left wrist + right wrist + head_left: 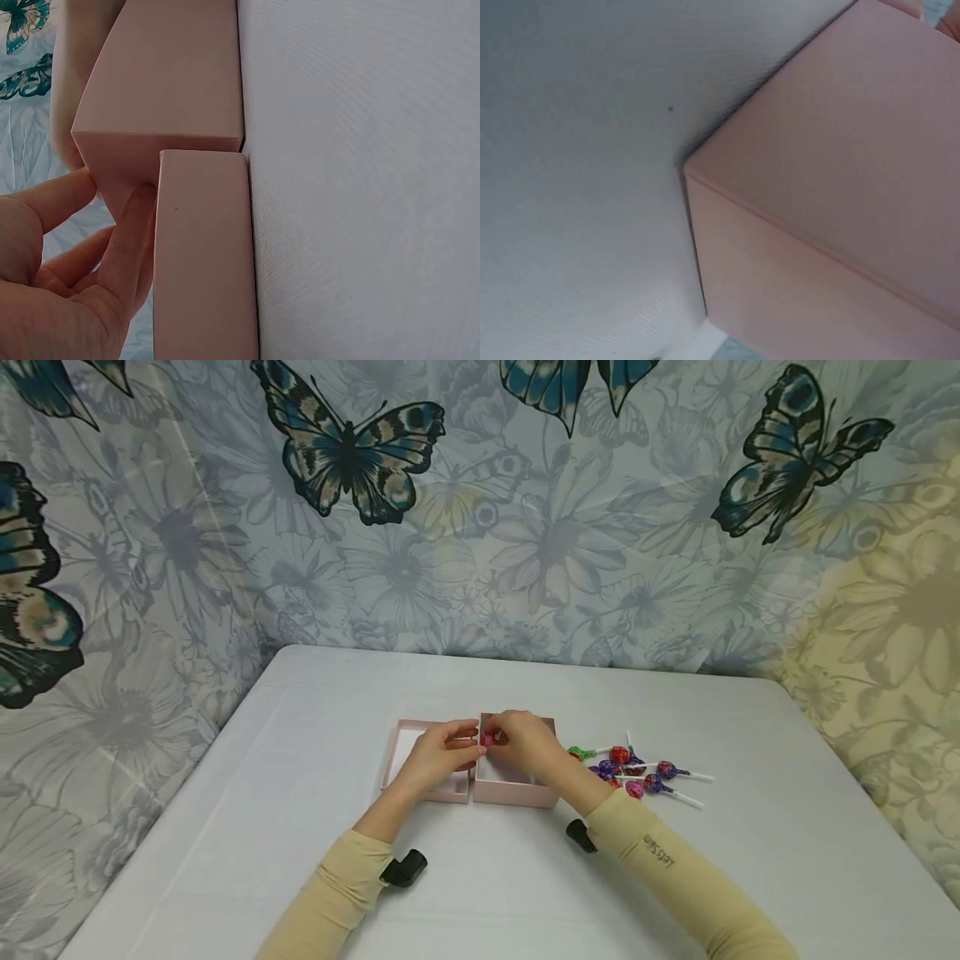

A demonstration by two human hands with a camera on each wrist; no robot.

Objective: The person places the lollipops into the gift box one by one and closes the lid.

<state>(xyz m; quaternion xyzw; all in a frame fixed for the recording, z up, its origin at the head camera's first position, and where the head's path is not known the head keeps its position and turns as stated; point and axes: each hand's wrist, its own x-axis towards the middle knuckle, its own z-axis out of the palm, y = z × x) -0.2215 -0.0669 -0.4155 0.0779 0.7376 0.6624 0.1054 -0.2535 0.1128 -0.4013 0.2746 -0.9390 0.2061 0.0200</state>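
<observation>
Currently in the right hand: one right hand (pixel 528 745), thumb and fingers pinched on one small red candy (pixel 487 739), which they partly cover.
Candy's place: at the left side of the deeper pink box (pixel 516 793), just inside its rim.
Left hand: one left hand (pixel 437 762), fingers spread apart, tips touching the deeper box's left wall.
Boxes: two pink open-topped pieces, the deeper box on the right and the shallower tray (pixel 447 797) on the left, side by side with only a narrow gap.
Lollipops: a loose heap of lollipops (pixel 653 783) right of the deeper box; about nine heads show, one green, the others red, pink and purple; overlap and the right arm prevent an exact count.
Sleeves: two beige sleeves (pixel 337 881), each with one black device (pixel 405 868) at the wrist.
Surface: one white surface (pixel 480 893) beneath everything.
Backdrop: five butterflies (pixel 348 460), three cut off by the edge of the head view.
</observation>
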